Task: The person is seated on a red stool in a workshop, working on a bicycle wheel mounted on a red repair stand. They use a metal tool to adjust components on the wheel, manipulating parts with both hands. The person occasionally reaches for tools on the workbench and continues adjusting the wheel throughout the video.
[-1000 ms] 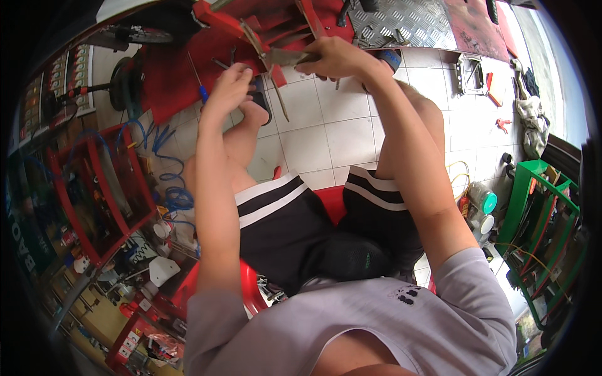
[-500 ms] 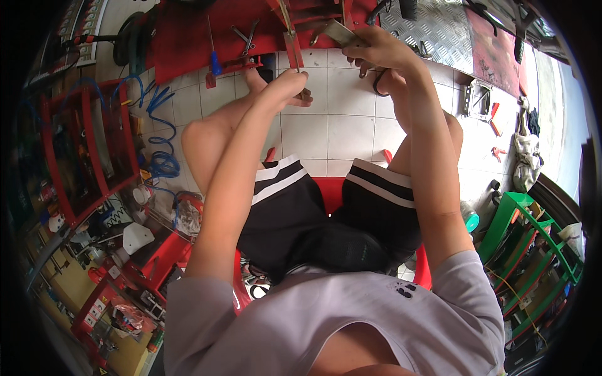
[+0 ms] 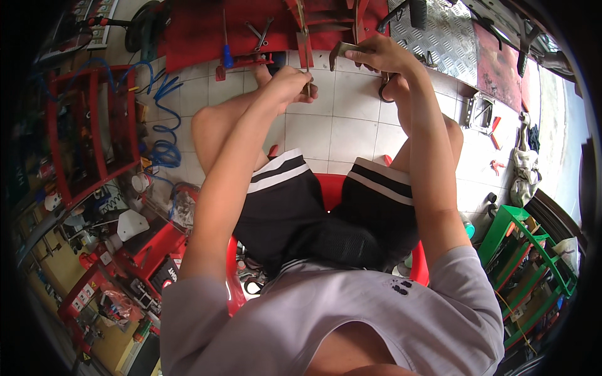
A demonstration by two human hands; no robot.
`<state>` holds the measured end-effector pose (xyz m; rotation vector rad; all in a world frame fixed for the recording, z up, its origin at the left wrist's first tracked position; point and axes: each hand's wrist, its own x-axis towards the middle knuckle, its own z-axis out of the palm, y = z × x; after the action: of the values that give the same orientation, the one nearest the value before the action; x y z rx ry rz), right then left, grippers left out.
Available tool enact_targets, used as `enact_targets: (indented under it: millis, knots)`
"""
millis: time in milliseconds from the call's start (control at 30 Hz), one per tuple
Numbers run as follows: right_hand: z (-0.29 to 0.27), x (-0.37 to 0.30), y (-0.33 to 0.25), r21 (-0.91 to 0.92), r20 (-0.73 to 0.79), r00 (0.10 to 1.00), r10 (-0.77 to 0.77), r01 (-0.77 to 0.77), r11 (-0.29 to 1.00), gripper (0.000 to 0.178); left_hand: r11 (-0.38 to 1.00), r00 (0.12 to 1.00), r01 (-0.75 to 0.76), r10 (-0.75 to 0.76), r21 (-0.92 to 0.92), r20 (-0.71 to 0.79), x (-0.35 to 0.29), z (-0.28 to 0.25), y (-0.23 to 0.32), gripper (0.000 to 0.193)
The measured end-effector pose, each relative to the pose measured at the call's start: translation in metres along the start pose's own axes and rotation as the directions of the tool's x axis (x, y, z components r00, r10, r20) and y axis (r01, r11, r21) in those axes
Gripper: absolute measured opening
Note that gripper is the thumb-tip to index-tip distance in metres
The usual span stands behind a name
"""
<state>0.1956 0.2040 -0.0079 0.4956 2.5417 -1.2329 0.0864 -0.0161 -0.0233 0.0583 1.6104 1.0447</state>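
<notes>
My right hand [image 3: 385,56], at the far right of centre, is closed on a flat, bent metal piece [image 3: 348,49]. The piece is dull brownish-grey, and one end turns down toward the floor. Left of it, my left hand [image 3: 291,86] is closed around a thin strip [image 3: 308,83] that shows between the fingers; its kind is mostly hidden. Just beyond that hand stands a red metal frame [image 3: 305,50] with brownish upright edges. Whether the strip touches the frame I cannot tell. The two hands are apart, above the white tiled floor [image 3: 332,131].
A blue-handled screwdriver [image 3: 227,56] and several wrenches [image 3: 258,36] lie on the red surface [image 3: 194,37] ahead. At left stand a red rack [image 3: 84,135] and a coiled blue hose [image 3: 166,150]. On the right are a metal bracket [image 3: 480,111] and a green rack [image 3: 501,241].
My right hand has turned and lowered slightly, so the metal piece now shows its bent end pointing down. My left hand stays nearly in place. The whole view has shifted a little.
</notes>
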Motion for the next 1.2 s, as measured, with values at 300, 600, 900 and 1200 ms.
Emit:
enact_targets:
  millis: [300,600,900,1200]
  knots:
    - [0.011,-0.001,-0.015,-0.041,-0.159,0.97,-0.186,0.182,0.982,0.052,0.98,0.996,-0.084,0.076,-0.183,-0.052,-0.039,0.002,0.007,0.021]
    - [0.035,0.004,-0.02,-0.156,-0.207,0.904,-0.374,0.347,0.925,0.047,0.971,0.996,-0.084,0.081,-0.222,-0.025,-0.044,0.008,-0.007,0.019]
    - [0.027,-0.009,-0.04,-0.021,-0.052,0.991,-0.121,0.121,0.992,0.048,0.687,1.0,-0.002,-0.002,-0.727,-0.005,-0.035,0.028,-0.025,0.014]
    - [0.028,-0.015,-0.039,0.031,-0.065,0.965,-0.253,0.255,0.966,0.04,0.663,1.0,-0.015,-0.011,-0.749,-0.029,-0.035,0.035,-0.028,0.016]
